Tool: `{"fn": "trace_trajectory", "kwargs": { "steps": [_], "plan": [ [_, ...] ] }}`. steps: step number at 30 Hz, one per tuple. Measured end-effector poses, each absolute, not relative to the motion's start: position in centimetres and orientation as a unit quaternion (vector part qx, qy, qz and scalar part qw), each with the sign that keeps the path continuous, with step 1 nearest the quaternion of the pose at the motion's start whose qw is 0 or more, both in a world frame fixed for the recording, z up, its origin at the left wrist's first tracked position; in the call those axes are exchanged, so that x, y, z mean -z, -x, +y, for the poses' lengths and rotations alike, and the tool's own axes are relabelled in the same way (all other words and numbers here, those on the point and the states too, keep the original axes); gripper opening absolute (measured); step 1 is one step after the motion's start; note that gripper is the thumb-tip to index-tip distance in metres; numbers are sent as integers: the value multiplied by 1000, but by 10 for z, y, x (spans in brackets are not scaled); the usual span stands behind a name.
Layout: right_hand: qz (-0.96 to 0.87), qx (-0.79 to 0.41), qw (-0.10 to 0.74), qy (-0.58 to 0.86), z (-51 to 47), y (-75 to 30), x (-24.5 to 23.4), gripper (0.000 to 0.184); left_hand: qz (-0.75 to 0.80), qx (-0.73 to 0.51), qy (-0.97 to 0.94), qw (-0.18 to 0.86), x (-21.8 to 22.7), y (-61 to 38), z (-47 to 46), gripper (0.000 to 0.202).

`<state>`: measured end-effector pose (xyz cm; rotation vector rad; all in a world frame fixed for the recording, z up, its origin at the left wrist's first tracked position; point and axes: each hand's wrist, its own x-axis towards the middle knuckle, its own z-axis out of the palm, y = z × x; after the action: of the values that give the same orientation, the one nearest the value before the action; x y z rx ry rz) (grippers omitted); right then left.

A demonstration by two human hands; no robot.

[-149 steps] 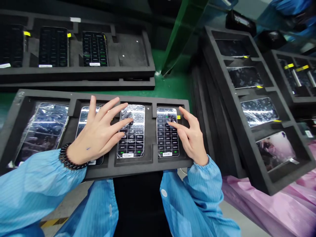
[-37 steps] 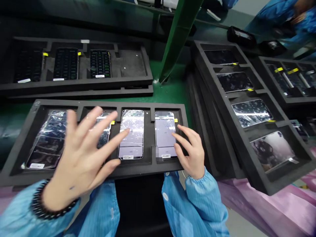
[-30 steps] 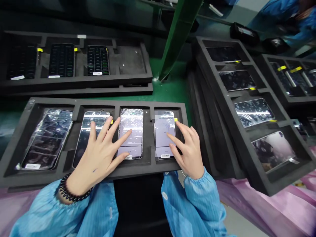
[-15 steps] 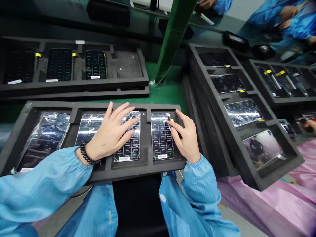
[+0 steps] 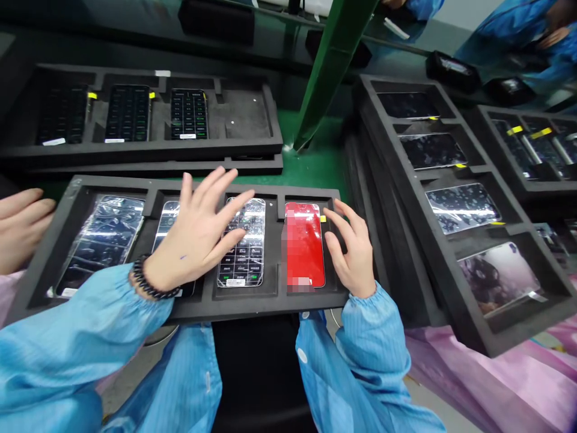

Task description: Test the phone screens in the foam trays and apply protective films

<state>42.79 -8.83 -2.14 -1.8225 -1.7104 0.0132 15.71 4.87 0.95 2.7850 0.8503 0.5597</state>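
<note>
A black foam tray (image 5: 252,305) lies before me with several phones in its compartments. In the rightmost one, a phone with a red screen (image 5: 306,240) lies face up, a yellow tab at its upper right edge. My right hand (image 5: 354,249) is beside that phone, fingers apart and holding nothing. My left hand (image 5: 198,231) is spread over the middle of the tray, partly hiding a phone (image 5: 167,215). Its fingertips are near a phone with a grid menu (image 5: 242,258); whether they touch the glass I cannot tell. At the left lies a film-covered phone (image 5: 106,240).
Behind stands another black tray (image 5: 243,144) with several phones. Stacked trays (image 5: 469,252) rise at the right, next to a further tray (image 5: 518,183). A green post (image 5: 329,72) slants upward. Another person's hand (image 5: 22,228) is near the tray's left end.
The rightmost phone's screen has turned from a grid menu to red. My right hand has drawn slightly away from it. Another person's hand has appeared at the left. The view has shifted slightly.
</note>
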Motion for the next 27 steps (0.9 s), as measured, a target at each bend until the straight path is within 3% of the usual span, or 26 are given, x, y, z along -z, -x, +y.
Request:
{"fn": "trace_trajectory", "kwargs": {
  "steps": [6, 13, 21, 27],
  "plan": [
    [-698, 4, 325, 638, -131, -407, 3, 34, 335, -317, -886, 39, -17, -104, -7, 55],
    [-763, 15, 313, 565, -140, -392, 29, 21, 254, -237, -937, -2, 39, -73, -28, 54],
    [-778, 9, 280, 563, -139, -392, 27, 22, 294, -175, -936, 85, 29, -82, -33, 59],
    [-783, 16, 270, 560, -141, -397, 31, 29, 264, -163, -949, 57, 30, -81, -31, 68]
  ]
}}
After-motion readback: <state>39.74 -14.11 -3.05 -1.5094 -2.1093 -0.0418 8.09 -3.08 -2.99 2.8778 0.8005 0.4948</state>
